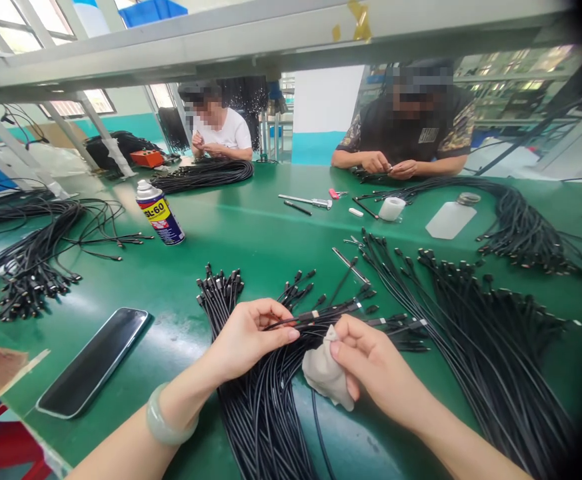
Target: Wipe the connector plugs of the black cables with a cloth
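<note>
Between the thumb and fingers of my left hand (255, 333) is the end of a black cable (283, 325), near its connector. My right hand (371, 360) pinches a pale grey cloth (325, 370) just to the right of it, with one corner sticking up above the fingertips. Under both hands lies a thick bundle of black cables (265, 413), its connector ends fanned out toward the far side. Another large bundle of black cables (491, 347) spreads out at the right.
On the green table (231, 233) are a phone (93, 363), a spray can (161, 213), a caliper (305, 201), a clear bottle (451, 219) and a white tape roll (391, 209). More cables (35, 267) lie at left. Two people work opposite, beneath an overhead shelf (271, 47).
</note>
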### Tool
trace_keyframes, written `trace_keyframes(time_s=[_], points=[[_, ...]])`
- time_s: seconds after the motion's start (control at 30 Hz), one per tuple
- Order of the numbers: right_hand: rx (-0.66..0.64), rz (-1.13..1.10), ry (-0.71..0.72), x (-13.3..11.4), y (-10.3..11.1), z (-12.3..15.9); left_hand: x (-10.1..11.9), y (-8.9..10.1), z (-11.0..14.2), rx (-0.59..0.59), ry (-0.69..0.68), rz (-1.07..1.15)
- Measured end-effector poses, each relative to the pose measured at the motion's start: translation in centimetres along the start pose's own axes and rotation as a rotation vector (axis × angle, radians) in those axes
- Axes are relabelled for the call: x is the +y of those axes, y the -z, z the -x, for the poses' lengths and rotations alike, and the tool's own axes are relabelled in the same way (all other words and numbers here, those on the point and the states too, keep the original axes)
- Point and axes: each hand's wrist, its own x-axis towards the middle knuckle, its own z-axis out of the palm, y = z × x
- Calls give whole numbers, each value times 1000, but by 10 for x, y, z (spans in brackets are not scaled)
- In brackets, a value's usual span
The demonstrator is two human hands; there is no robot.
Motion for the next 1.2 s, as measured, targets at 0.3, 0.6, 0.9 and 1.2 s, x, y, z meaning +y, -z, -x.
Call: trace_keyframes(time_s=[0.3, 0.6, 0.9, 1.2], points=[[3, 26, -17, 0, 1, -3, 2, -7, 4, 29, 50, 35], [-9, -21, -24, 0, 1, -2, 6, -9, 4, 25, 191, 154], [-16, -36, -25, -1, 0, -4, 5, -9, 5, 23, 141, 101], [6, 44, 5, 3, -1, -2, 6, -15, 6, 15, 123, 77]])
